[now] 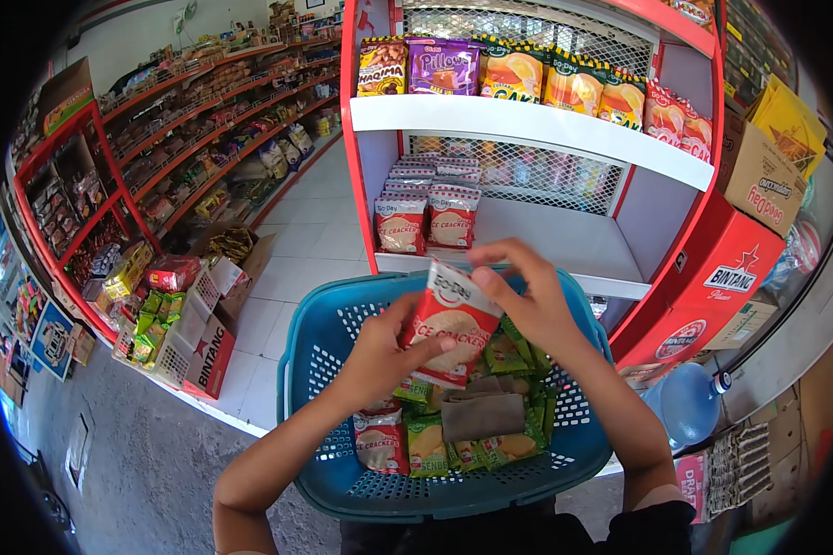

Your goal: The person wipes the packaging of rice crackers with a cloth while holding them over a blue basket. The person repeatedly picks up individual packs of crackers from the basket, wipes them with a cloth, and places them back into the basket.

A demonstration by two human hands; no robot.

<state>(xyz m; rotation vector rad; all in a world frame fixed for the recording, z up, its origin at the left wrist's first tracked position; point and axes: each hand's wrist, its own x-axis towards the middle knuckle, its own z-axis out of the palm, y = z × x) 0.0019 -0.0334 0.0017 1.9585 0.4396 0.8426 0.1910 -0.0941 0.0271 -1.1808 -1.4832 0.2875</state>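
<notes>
My left hand (384, 347) grips a red and white packet of rice crackers (449, 324), tilted above the basket, thumb across its front. My right hand (528, 291) is at the packet's upper right corner, fingers stretched out and apart; its thumb seems to touch the edge. Below is a teal plastic basket (329, 486) with perforated sides. Inside it lie several green snack packets (426, 449), another red cracker packet (379, 449) and a folded grey-brown cloth (481, 416). Beyond the basket, similar red cracker packets (453, 217) stand in rows on the rack's lower shelf.
The red-framed rack's upper shelf (528, 116) carries brown, purple, green-yellow and pink snack bags. At right are a red carton (671, 296) and a blue water jug (685, 412). Crates of snacks (171, 342) stand at left, with long stocked shelves (222, 120) behind.
</notes>
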